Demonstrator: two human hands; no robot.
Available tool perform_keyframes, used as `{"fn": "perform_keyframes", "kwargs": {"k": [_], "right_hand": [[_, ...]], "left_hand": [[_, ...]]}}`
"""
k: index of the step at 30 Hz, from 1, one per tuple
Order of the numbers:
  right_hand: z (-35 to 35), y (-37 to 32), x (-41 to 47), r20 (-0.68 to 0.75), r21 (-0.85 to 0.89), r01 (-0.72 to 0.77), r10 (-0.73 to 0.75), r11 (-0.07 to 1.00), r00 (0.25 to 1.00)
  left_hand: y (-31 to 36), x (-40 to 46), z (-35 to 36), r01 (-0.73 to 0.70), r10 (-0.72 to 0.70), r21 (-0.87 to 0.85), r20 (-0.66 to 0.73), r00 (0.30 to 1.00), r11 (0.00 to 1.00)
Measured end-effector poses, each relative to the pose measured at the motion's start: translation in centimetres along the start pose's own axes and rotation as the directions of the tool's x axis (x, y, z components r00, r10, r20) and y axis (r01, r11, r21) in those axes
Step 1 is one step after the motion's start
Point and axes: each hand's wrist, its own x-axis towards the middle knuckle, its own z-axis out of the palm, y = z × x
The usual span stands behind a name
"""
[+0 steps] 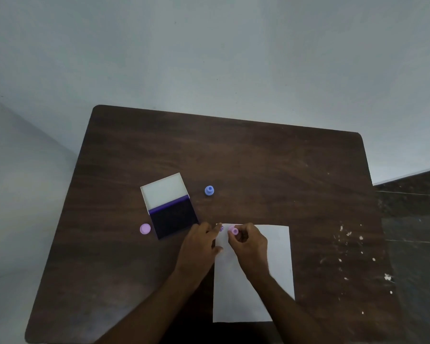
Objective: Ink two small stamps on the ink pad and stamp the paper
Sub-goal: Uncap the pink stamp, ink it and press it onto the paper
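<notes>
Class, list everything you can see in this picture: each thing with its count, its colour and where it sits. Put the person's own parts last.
Table: one, dark brown wood, fills the middle of the view.
Ink pad: one, open, dark purple pad with its white lid folded back, left of centre.
Paper: one white sheet, near edge, right of the ink pad.
Stamp mark: one, purple, top left corner of the paper.
Blue stamp: one, standing right of the ink pad's lid.
Pink cap: one, left of the ink pad.
Pink stamp: one, in the right hand's grip over the paper.
Left hand: one, resting on the paper's left edge.
Right hand: one, holding the pink stamp.
</notes>
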Motion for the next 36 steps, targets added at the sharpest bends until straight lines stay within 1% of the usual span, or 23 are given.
{"fn": "perform_keyframes", "kwargs": {"k": [5, 10, 15, 19, 22, 25, 31, 36], "right_hand": [[0.4, 0.6, 0.2, 0.007, 0.018, -0.004, 0.004, 1.0, 1.0], [0.9, 1.2, 0.7, 0.054, -0.01, -0.036, 0.037, 0.999, 0.998], [1.0, 1.2, 0.8, 0.058, -0.032, -0.017, 0.019, 0.999, 0.998], [1.0, 0.8, 0.8, 0.051, -0.031, -0.016, 0.018, 0.999, 0.999], [1.0, 0.3, 1.2, 0.058, -0.077, -0.021, 0.026, 0.997, 0.998], [0.9, -0.1, 1.4, 0.041, -0.083, -0.001, 0.004, 0.997, 0.999], [0.8, -0.2, 1.8, 0.11, -0.128, -0.056, 0.071, 0.99, 0.991], [0.6, -0.4, 1.7, 0.108, -0.091, -0.053, 0.063, 0.994, 0.992]], "left_hand": [[-0.1, 0.3, 0.2, -0.028, 0.028, 0.033, 0.003, 1.0, 0.999], [0.1, 0.4, 0.1, -0.019, 0.019, 0.031, 0.023, 1.0, 0.999], [0.2, 0.9, 0.0, -0.006, 0.002, 0.065, 0.062, 0.998, 0.998], [0.1, 0.8, 0.0, -0.004, 0.001, 0.062, 0.054, 0.999, 0.998], [0.0, 0.8, 0.2, -0.002, 0.0, 0.052, 0.037, 0.999, 0.999], [-0.1, 0.8, 0.2, 0.0, -0.001, 0.028, 0.029, 1.0, 1.0], [-0.3, 0.6, 0.4, -0.004, 0.004, 0.015, -0.012, 1.0, 1.0], [-0.4, 0.8, 0.6, 0.008, -0.008, 0.016, -0.01, 1.0, 1.0]]}}
